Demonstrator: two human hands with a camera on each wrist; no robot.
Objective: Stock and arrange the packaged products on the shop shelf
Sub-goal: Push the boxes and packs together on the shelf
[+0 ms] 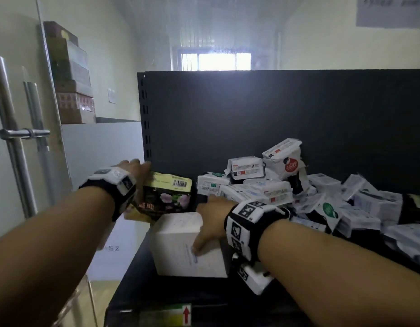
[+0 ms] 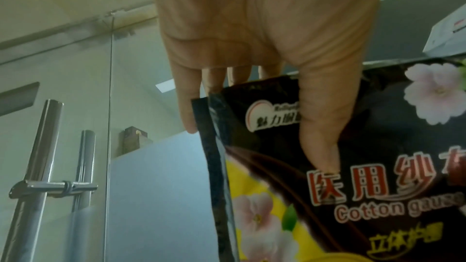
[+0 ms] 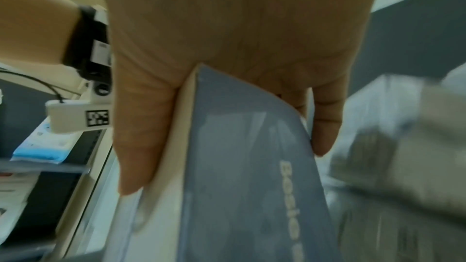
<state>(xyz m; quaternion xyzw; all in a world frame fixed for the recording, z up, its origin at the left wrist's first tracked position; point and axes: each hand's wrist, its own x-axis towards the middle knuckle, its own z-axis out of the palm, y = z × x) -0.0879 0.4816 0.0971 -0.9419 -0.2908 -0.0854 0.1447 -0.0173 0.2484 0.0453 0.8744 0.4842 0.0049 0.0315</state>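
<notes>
My left hand (image 1: 135, 171) grips a dark flowered packet with a yellow top (image 1: 167, 197) at the shelf's left end, thumb on its printed front (image 2: 317, 142), fingers behind it. The packet (image 2: 353, 166) reads "Cotton gauze". My right hand (image 1: 211, 220) holds a white box (image 1: 185, 246) that stands on the black shelf (image 1: 138, 286) in front of the packet. Its thumb lies on the box's near face, its fingers over the far side. In the right wrist view the box (image 3: 239, 176) shows a grey-blue face between thumb and fingers (image 3: 325, 127).
A loose heap of white packets (image 1: 275, 190) covers the shelf's middle and right. The dark back panel (image 1: 251, 114) rises behind. Left of the shelf are glass doors with steel handles (image 1: 13, 135) and stacked cartons (image 1: 72, 86). A lower shelf with blue-white packs (image 3: 42, 146) shows below.
</notes>
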